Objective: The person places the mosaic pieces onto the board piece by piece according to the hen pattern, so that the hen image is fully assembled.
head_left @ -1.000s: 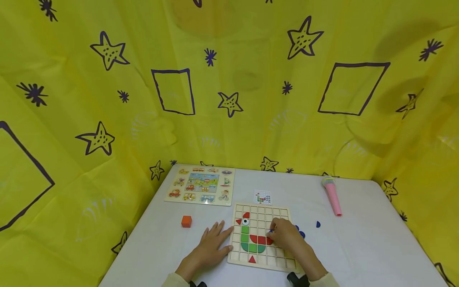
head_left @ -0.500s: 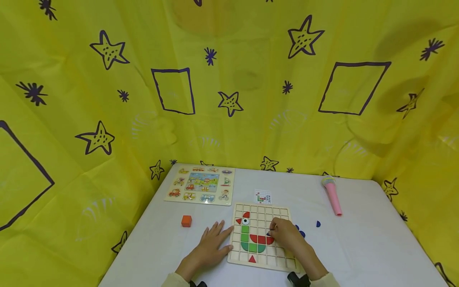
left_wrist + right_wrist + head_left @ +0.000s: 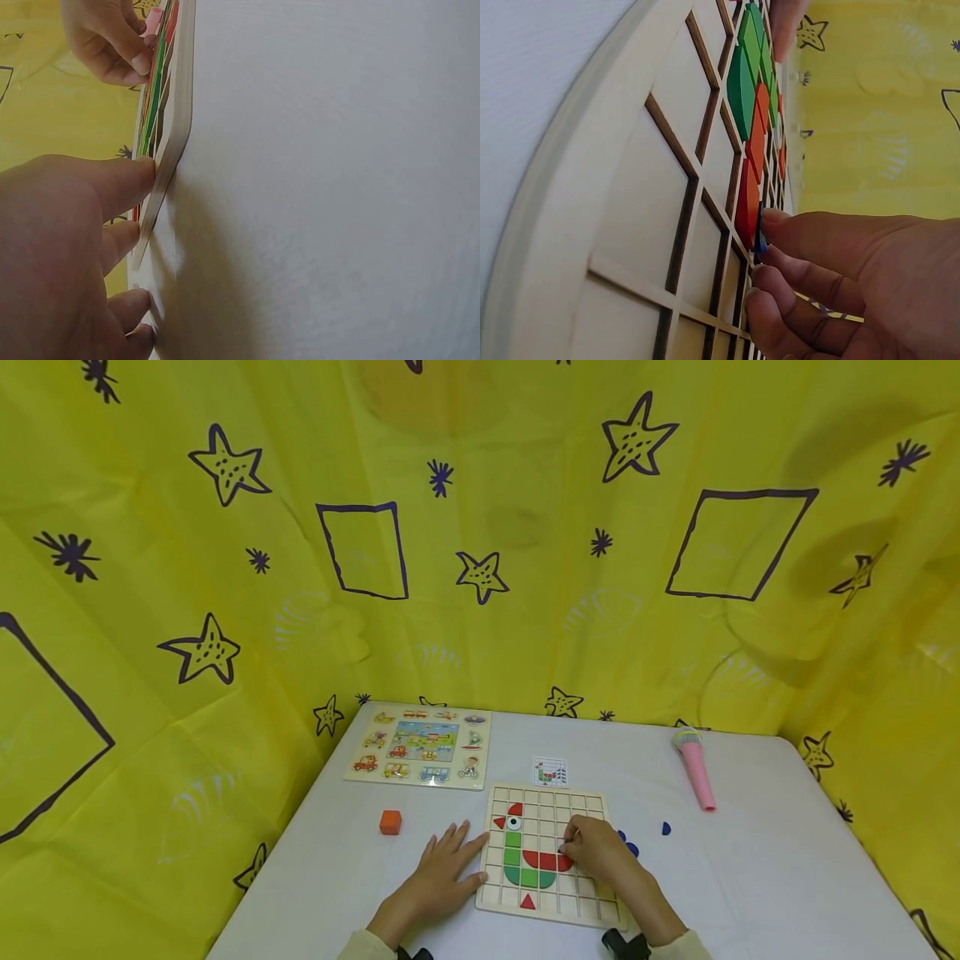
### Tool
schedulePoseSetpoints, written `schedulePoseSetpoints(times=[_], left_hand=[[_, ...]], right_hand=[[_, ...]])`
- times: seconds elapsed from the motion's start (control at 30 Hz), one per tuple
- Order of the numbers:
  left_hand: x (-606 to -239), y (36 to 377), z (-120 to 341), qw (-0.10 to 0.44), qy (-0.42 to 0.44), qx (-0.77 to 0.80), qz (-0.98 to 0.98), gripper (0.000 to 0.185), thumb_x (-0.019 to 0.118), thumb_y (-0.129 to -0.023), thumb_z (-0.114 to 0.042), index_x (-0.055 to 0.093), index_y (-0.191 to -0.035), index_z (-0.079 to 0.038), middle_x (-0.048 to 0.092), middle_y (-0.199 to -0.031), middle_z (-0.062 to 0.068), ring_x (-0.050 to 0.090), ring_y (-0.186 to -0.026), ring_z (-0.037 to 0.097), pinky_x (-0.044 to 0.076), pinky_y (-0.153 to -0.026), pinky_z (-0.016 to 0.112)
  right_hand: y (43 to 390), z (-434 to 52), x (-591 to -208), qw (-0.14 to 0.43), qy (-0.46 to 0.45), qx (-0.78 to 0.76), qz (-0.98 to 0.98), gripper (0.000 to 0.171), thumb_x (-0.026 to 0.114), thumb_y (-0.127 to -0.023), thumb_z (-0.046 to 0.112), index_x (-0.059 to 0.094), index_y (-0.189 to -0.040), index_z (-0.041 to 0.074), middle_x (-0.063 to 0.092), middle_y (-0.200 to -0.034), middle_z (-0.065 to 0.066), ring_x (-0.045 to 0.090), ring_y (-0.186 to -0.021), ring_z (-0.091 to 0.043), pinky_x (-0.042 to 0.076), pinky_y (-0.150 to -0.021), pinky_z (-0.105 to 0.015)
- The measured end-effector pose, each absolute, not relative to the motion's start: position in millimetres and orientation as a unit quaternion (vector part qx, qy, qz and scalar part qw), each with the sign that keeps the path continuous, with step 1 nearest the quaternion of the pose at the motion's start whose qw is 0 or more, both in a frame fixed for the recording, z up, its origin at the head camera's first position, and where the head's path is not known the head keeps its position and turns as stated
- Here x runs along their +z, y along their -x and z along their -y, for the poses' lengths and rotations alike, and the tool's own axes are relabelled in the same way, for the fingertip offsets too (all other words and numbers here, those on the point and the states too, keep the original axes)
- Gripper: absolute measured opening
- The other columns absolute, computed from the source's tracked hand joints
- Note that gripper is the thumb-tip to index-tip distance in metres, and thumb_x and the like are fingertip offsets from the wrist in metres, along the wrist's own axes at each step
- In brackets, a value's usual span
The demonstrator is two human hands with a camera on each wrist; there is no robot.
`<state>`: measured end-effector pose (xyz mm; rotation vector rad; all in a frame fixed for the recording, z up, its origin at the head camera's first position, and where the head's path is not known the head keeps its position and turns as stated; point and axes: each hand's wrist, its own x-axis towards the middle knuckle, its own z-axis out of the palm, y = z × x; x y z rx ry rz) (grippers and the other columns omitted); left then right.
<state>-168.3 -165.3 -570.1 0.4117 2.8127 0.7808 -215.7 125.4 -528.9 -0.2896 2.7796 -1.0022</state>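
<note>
Tilted since a second ago, the blue piece [image 3: 761, 244], pinched in the right hand [image 3: 596, 850] at the middle of the board [image 3: 585, 907], seems mid-placement, now needing alignment, then release, left hand [image 3: 444, 874], fingers spread, touching the board's left edge.

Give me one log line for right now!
left hand: touches grid board edge; right hand: pinches blue piece; pink microphone: untouched

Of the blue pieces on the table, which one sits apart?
The blue piece nearest the pink microphone; it lies alone, while the other blue pieces cluster beside the board, by the right hand.
</note>
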Motion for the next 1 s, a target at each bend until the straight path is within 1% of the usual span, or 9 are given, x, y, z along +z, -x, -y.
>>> schedulePoseSetpoints(times=[0.3, 0.43, 0.6, 0.77, 0.9, 1.0], left_hand=[[-570, 168, 165, 0.097, -0.139, 0.262, -0.950, 0.063, 0.060, -0.104, -0.050, 0.045, -0.162, -0.030, 0.030, -0.173, 0.012, 0.020, -0.162, 0.040, 0.012, -0.128, 0.068], [-569, 168, 165, 0.098, -0.137, 0.263, -0.950, 0.063, 0.060, -0.103, -0.050, 0.045, -0.162, -0.030, 0.030, -0.173, 0.012, 0.020, -0.162, 0.040, 0.012, -0.128, 0.068], [-569, 168, 164, 0.100, -0.136, 0.262, -0.950, 0.063, 0.060, -0.104, -0.050, 0.045, -0.162, -0.029, 0.030, -0.173, 0.013, 0.020, -0.162, 0.040, 0.012, -0.128, 0.068], [-570, 167, 164, 0.099, -0.139, 0.262, -0.950, 0.063, 0.060, -0.104, -0.049, 0.045, -0.162, -0.029, 0.030, -0.173, 0.013, 0.020, -0.161, 0.041, 0.013, -0.128, 0.068], [-568, 168, 165, 0.099, -0.139, 0.268, -0.948, 0.064, 0.061, -0.104, -0.050, 0.045, -0.162, -0.029, 0.030, -0.173, 0.013, 0.020, -0.162, 0.041, 0.012, -0.128, 0.069], [-567, 168, 165, 0.099, -0.139, 0.269, -0.948, 0.064, 0.061, -0.103, -0.050, 0.045, -0.162, -0.030, 0.030, -0.173, 0.013, 0.020, -0.161, 0.041, 0.012, -0.127, 0.069]], right_hand=[[218, -135, -522, 0.094, 0.076, -0.350, -0.929, 0.013, 0.077, -0.096, 0.016, 0.066, -0.095, 0.008, 0.063, -0.080, -0.003, 0.056, -0.075, -0.018, 0.048, -0.064, -0.032], [224, -151, -517, 0.090, 0.067, -0.355, -0.928, 0.014, 0.074, -0.099, 0.019, 0.067, -0.099, 0.007, 0.065, -0.086, -0.004, 0.057, -0.077, -0.019, 0.050, -0.064, -0.033], [231, -177, -511, 0.079, 0.057, -0.344, -0.934, 0.019, 0.072, -0.100, 0.020, 0.067, -0.104, 0.002, 0.067, -0.090, -0.007, 0.058, -0.076, -0.020, 0.051, -0.062, -0.033], [236, -200, -510, 0.075, 0.048, -0.329, -0.940, 0.019, 0.071, -0.099, 0.017, 0.067, -0.105, -0.001, 0.068, -0.092, -0.010, 0.060, -0.081, -0.022, 0.053, -0.068, -0.037], [237, -213, -514, 0.070, 0.049, -0.320, -0.944, 0.017, 0.072, -0.096, 0.014, 0.067, -0.102, -0.001, 0.067, -0.092, -0.011, 0.060, -0.085, -0.025, 0.053, -0.073, -0.042], [238, -218, -519, 0.074, 0.048, -0.314, -0.945, 0.017, 0.073, -0.095, 0.013, 0.067, -0.102, -0.001, 0.068, -0.093, -0.011, 0.062, -0.086, -0.026, 0.054, -0.076, -0.045]])
